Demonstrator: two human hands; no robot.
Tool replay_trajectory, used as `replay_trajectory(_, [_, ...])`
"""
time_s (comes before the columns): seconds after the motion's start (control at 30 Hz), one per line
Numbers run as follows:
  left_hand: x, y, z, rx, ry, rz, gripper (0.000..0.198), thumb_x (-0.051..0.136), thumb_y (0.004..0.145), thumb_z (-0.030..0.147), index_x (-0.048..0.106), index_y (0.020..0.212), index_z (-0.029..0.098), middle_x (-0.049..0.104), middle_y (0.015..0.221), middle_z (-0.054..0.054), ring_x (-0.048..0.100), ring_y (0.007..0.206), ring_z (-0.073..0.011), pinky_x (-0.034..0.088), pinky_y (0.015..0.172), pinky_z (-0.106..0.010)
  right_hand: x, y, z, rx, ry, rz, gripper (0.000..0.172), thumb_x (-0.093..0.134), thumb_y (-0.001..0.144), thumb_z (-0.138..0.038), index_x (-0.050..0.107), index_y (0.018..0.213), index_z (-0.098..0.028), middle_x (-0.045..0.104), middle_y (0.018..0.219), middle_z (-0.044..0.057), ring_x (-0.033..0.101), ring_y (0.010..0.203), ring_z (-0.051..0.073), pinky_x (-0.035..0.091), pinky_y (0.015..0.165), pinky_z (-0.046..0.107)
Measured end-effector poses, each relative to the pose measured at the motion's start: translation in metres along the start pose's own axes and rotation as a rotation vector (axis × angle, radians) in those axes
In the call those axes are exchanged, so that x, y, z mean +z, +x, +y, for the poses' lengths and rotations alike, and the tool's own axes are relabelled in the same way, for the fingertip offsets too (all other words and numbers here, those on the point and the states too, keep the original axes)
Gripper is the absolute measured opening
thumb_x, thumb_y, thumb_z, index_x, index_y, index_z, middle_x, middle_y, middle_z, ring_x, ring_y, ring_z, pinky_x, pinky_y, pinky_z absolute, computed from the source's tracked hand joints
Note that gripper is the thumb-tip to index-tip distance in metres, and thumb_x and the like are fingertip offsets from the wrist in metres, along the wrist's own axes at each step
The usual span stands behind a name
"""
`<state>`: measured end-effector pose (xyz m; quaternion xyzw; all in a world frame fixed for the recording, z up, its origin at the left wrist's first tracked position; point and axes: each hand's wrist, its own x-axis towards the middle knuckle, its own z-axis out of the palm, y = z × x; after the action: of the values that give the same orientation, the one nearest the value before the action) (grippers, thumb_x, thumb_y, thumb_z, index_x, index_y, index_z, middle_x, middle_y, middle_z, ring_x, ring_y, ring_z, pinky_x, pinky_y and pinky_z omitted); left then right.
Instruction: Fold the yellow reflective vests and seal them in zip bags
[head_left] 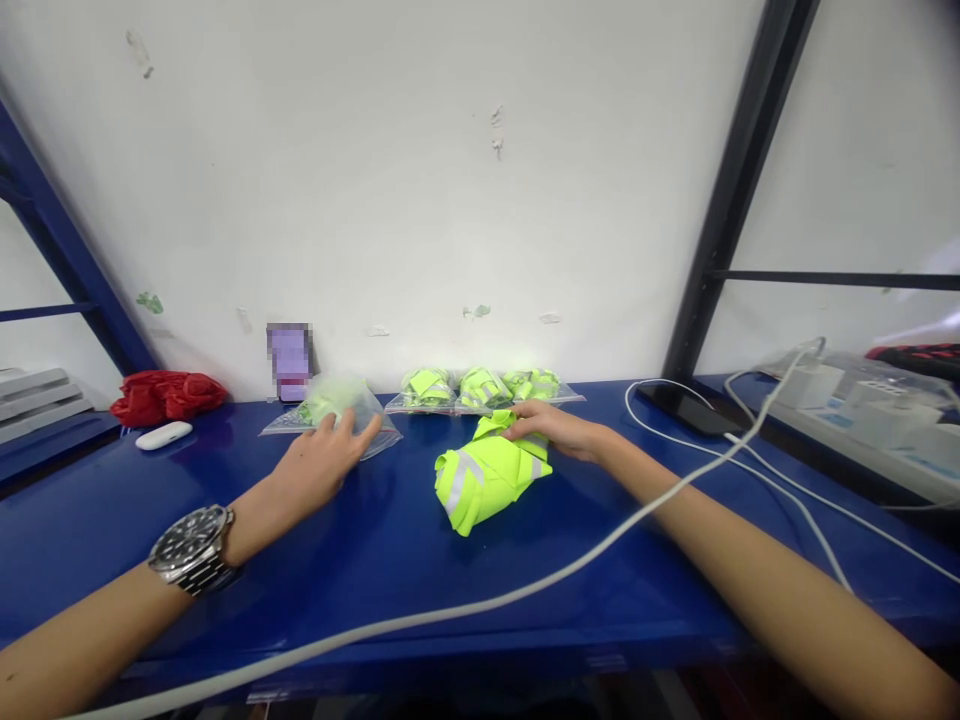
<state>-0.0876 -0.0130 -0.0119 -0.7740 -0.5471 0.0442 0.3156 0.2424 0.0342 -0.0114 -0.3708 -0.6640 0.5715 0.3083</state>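
A folded neon-yellow safety vest (487, 475) with grey reflective stripes lies on the blue table (390, 560). My right hand (551, 428) rests on the vest's far end, fingers closed on a fold of the fabric. My left hand (322, 462), with a steel watch (193, 548) on its wrist, lies with fingers spread on a clear plastic bag (341, 405) that holds another folded vest. Three bagged vests (480, 388) sit in a row against the wall behind my hands.
A white cable (465, 605) runs across the table over my right forearm. A red cloth bundle (166, 393) and a small white device (163, 435) lie at the far left. A power strip with chargers (847, 405) sits at the right, beside a black shelf post (720, 220).
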Motion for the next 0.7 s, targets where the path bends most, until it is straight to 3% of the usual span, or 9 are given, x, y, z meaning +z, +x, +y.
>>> replay_trajectory(0.13, [0.004, 0.025, -0.027, 0.036, -0.074, 0.099, 0.038, 0.039, 0.079, 0.005, 0.060, 0.108, 0.018, 0.062, 0.100, -0.017, 0.061, 0.096, -0.0331, 0.052, 0.068, -0.039, 0.000, 0.000, 0.000, -0.034, -0.057, -0.039, 0.012, 0.071, 0.069, -0.028, 0.066, 0.070, -0.016, 0.068, 0.079, 0.004, 0.062, 0.072, 0.016, 0.046, 0.061, 0.025])
replay_trajectory(0.23, [0.008, 0.045, -0.049, 0.069, -0.148, 0.122, 0.032, 0.036, 0.084, 0.011, 0.059, 0.105, 0.018, 0.062, 0.105, -0.016, 0.063, 0.098, -0.0299, 0.051, 0.080, -0.041, 0.001, 0.000, 0.001, -0.035, -0.033, -0.028, 0.011, 0.071, 0.068, -0.026, 0.065, 0.069, -0.017, 0.066, 0.075, 0.004, 0.061, 0.071, 0.017, 0.045, 0.060, 0.026])
replay_trajectory(0.33, [0.017, 0.058, -0.063, 0.092, -0.231, 0.016, 0.034, 0.044, 0.081, 0.018, 0.058, 0.111, 0.018, 0.062, 0.118, -0.015, 0.052, 0.123, -0.0316, 0.040, 0.102, -0.049, 0.005, 0.002, 0.001, -0.056, 0.008, 0.030, 0.011, 0.071, 0.065, -0.025, 0.063, 0.068, -0.017, 0.063, 0.070, 0.003, 0.060, 0.070, 0.019, 0.045, 0.061, 0.028])
replay_trajectory(0.4, [0.018, 0.061, -0.064, 0.051, -0.228, -0.072, 0.042, 0.048, 0.077, 0.020, 0.056, 0.117, 0.015, 0.059, 0.126, -0.017, 0.041, 0.133, -0.0355, 0.034, 0.105, -0.056, 0.008, 0.004, 0.001, -0.088, 0.004, 0.106, 0.013, 0.070, 0.065, -0.025, 0.062, 0.071, -0.017, 0.061, 0.070, 0.002, 0.058, 0.071, 0.018, 0.045, 0.063, 0.028])
replay_trajectory(0.47, [0.009, 0.059, -0.053, 0.020, -0.225, -0.033, 0.045, 0.046, 0.078, 0.020, 0.055, 0.121, 0.012, 0.056, 0.130, -0.020, 0.040, 0.133, -0.0370, 0.035, 0.104, -0.055, 0.011, 0.006, 0.001, -0.154, -0.026, 0.185, 0.016, 0.070, 0.066, -0.026, 0.060, 0.075, -0.018, 0.060, 0.074, 0.001, 0.056, 0.073, 0.018, 0.044, 0.065, 0.029])
replay_trajectory(0.57, [-0.020, 0.051, -0.021, 0.060, -0.382, 0.179, 0.044, 0.036, 0.090, 0.027, 0.052, 0.128, 0.013, 0.058, 0.128, -0.018, 0.052, 0.122, -0.0317, 0.040, 0.103, -0.046, 0.011, 0.007, 0.001, -0.329, -0.113, 0.280, 0.024, 0.071, 0.065, -0.025, 0.055, 0.082, -0.020, 0.055, 0.080, -0.002, 0.052, 0.075, 0.016, 0.041, 0.067, 0.027])
replay_trajectory(0.63, [-0.037, 0.048, 0.004, 0.087, -0.544, 0.170, 0.049, 0.034, 0.095, 0.044, 0.048, 0.134, 0.017, 0.063, 0.120, -0.016, 0.061, 0.109, -0.0313, 0.046, 0.094, -0.044, 0.010, 0.005, 0.000, -0.460, -0.204, 0.287, 0.030, 0.072, 0.064, -0.023, 0.052, 0.086, -0.021, 0.052, 0.081, -0.003, 0.049, 0.076, 0.015, 0.039, 0.068, 0.026])
replay_trajectory(0.7, [-0.045, 0.048, 0.025, 0.192, -0.662, 0.138, 0.063, 0.041, 0.092, 0.056, 0.037, 0.143, 0.019, 0.054, 0.136, -0.016, 0.055, 0.120, -0.0325, 0.045, 0.097, -0.043, 0.008, 0.002, -0.003, -0.560, -0.296, 0.252, 0.032, 0.073, 0.065, -0.023, 0.052, 0.090, -0.021, 0.051, 0.082, -0.003, 0.048, 0.078, 0.015, 0.038, 0.070, 0.026])
